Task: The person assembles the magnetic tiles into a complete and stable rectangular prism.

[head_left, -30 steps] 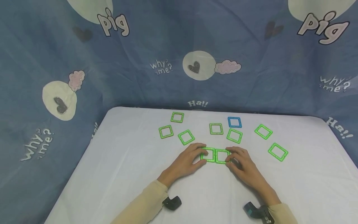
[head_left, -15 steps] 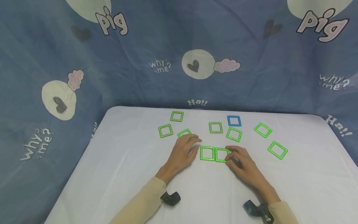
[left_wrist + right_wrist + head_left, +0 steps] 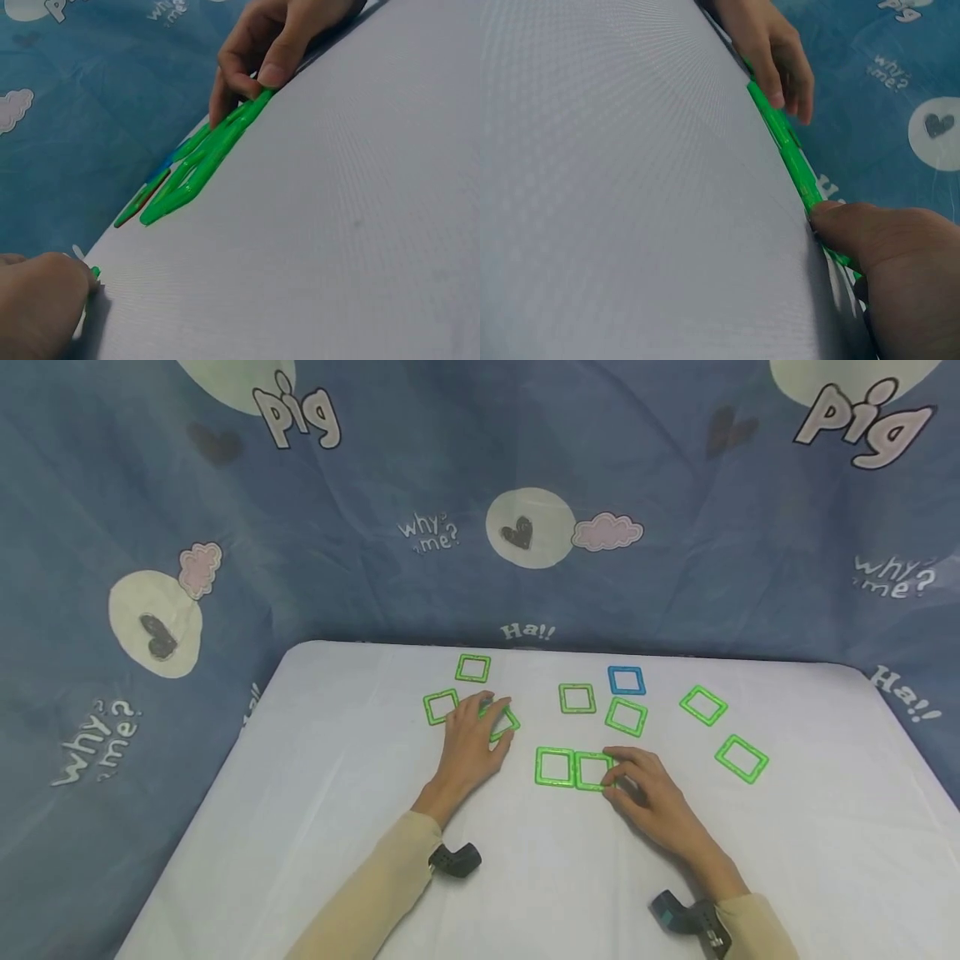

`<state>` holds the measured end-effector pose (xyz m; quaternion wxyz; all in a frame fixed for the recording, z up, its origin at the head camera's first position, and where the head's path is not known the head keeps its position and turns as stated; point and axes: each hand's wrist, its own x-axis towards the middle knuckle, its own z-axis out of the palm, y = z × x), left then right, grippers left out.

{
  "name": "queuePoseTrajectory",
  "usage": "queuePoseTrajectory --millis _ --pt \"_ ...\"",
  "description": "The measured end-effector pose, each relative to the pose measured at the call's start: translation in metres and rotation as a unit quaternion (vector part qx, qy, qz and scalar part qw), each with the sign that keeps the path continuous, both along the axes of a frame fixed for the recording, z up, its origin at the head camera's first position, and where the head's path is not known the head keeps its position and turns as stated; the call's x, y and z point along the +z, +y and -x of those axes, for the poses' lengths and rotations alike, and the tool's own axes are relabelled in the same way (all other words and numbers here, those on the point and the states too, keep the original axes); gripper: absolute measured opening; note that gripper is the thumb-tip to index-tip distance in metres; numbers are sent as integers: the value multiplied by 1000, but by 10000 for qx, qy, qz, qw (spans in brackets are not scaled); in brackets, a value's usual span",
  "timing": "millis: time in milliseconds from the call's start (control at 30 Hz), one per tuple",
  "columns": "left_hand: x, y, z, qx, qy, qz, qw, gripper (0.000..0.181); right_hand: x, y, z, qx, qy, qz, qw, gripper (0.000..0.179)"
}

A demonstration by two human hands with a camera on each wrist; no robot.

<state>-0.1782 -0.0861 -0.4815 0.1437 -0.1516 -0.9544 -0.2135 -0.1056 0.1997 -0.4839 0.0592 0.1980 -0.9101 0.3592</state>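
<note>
Two green square magnetic tile frames lie edge to edge on the white table (image 3: 300,827): a left tile (image 3: 555,785) and a right tile (image 3: 592,787). At the outer edge of the right tile, my right hand (image 3: 652,793) pinches it between thumb and fingers. My left hand (image 3: 468,743) reaches over another green tile (image 3: 513,718), its fingers spread above that frame and partly covering it. In the left wrist view, the left thumb (image 3: 45,300) hides most of this tile, with only a small green corner (image 3: 95,271) showing.
Behind the hands lie more loose green tiles, such as a far-left tile (image 3: 472,680), a middle tile (image 3: 577,711) and a right-hand tile (image 3: 741,758). One blue tile (image 3: 626,692) is near the back edge. A printed blue cloth (image 3: 375,593) hangs behind the table.
My left hand has let go of the left tile of the joined pair and moved back and left to a loose green tile. The right hand has kept its place and grip.
</note>
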Motion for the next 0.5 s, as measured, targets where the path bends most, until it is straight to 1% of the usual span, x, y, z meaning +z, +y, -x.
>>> queuePoseTrajectory --millis 133,367,500 --pt "-1 -2 0 -18 -102 62 9999 45 1 -1 1 17 8 1 10000 16" --pt "-1 -4 -4 -31 -372 121 9992 43 2 -1 1 65 -59 88 9999 14" --pt "-3 -3 -3 -117 -398 143 9990 41 -1 1 1 46 -92 78 9999 14"
